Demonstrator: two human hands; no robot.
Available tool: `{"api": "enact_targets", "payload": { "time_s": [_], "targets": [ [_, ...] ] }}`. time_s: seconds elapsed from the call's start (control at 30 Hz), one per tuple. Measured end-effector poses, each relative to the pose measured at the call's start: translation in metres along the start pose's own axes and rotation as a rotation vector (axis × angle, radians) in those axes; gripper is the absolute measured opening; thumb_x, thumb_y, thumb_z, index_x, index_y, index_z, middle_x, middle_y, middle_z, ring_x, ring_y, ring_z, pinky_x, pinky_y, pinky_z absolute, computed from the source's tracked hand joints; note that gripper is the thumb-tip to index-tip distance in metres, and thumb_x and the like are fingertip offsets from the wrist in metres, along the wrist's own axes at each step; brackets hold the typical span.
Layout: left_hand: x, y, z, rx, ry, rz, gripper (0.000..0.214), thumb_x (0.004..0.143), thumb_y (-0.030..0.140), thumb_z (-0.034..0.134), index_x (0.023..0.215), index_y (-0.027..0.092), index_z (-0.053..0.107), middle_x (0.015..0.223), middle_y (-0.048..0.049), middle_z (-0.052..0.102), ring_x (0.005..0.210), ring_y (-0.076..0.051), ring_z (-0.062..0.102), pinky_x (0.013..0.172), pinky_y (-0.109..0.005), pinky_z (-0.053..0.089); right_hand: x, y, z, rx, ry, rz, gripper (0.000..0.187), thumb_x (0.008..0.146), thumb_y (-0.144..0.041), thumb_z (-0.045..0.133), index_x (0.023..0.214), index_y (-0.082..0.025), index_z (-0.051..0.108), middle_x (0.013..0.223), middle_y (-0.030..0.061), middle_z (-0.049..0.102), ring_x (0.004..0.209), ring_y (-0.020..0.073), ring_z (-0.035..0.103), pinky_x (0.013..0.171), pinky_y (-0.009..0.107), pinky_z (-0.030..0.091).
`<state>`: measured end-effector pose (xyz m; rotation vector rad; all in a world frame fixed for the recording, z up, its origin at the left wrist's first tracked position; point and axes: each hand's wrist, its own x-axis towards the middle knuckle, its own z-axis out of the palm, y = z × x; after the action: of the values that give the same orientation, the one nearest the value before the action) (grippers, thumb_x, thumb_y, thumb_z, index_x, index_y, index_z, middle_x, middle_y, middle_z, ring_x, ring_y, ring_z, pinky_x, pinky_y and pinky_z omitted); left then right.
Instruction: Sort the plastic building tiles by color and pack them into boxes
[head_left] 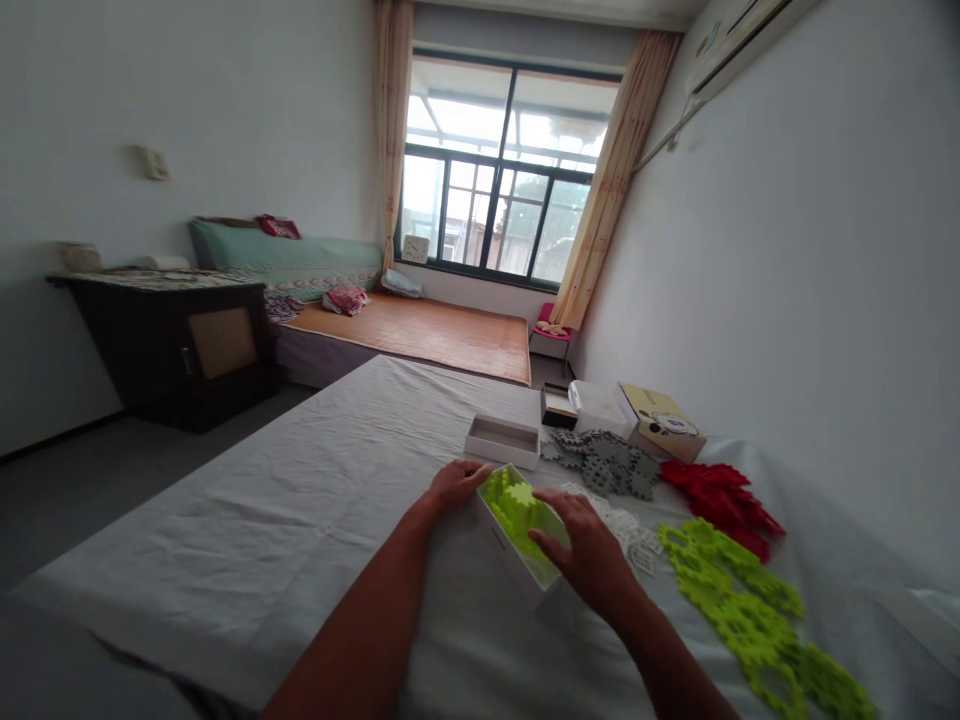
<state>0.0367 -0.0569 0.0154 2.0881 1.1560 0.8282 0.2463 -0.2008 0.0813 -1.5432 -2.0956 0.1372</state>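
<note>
A white box filled with lime-green toothed pieces lies on the white sheet in front of me. My left hand rests on the box's left far corner, fingers curled onto its rim. My right hand lies flat over the near right end of the box, fingers spread on the green pieces. Loose lime-green pieces are strewn to the right. Red pieces, grey pieces and white pieces lie beyond my right hand.
An empty white tray sits just past the box. A small dark box, a clear container and a cartoon-printed carton stand at the back right. A bed and dark cabinet lie beyond; a wall is close on the right.
</note>
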Motion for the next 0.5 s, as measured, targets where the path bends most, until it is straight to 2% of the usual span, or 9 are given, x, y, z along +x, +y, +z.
{"api": "enact_targets", "payload": {
  "time_s": [0.13, 0.3, 0.4, 0.5],
  "targets": [
    [0.002, 0.000, 0.001, 0.034, 0.001, 0.005, 0.054, 0.082, 0.057, 0.034, 0.063, 0.014, 0.061, 0.055, 0.0028, 0.048, 0.056, -0.012, 0.042, 0.054, -0.021, 0.029, -0.008, -0.001, 0.005, -0.050, -0.033, -0.050, 0.034, 0.087, -0.024, 0.044, 0.119, -0.020, 0.054, 0.114, 0.0068, 0.062, 0.108, 0.0206, 0.051, 0.093, 0.034, 0.043],
    [0.001, 0.002, 0.000, 0.051, -0.002, 0.022, 0.053, 0.082, 0.056, 0.035, 0.061, 0.014, 0.059, 0.055, 0.0026, 0.045, 0.057, -0.012, 0.040, 0.054, -0.021, 0.029, -0.004, 0.001, 0.020, -0.210, 0.013, -0.076, 0.042, 0.087, -0.021, 0.042, 0.129, -0.023, 0.048, 0.130, 0.0057, 0.053, 0.121, 0.0248, 0.041, 0.092, 0.041, 0.040],
    [0.000, 0.004, -0.001, 0.048, -0.004, 0.007, 0.052, 0.082, 0.056, 0.035, 0.062, 0.014, 0.059, 0.056, 0.0022, 0.046, 0.059, -0.012, 0.041, 0.054, -0.021, 0.029, 0.003, -0.001, 0.018, -0.205, -0.025, -0.113, 0.036, 0.088, -0.022, 0.044, 0.121, -0.027, 0.055, 0.122, 0.0037, 0.060, 0.120, 0.0241, 0.041, 0.091, 0.040, 0.039],
    [0.000, 0.004, -0.001, 0.036, -0.019, 0.008, 0.052, 0.082, 0.056, 0.035, 0.063, 0.014, 0.059, 0.057, 0.0023, 0.047, 0.059, -0.012, 0.042, 0.055, -0.020, 0.031, 0.007, -0.006, 0.014, -0.162, 0.039, -0.089, 0.035, 0.088, -0.019, 0.042, 0.119, -0.026, 0.056, 0.114, 0.0041, 0.064, 0.116, 0.0216, 0.045, 0.090, 0.037, 0.039]
  ]
}}
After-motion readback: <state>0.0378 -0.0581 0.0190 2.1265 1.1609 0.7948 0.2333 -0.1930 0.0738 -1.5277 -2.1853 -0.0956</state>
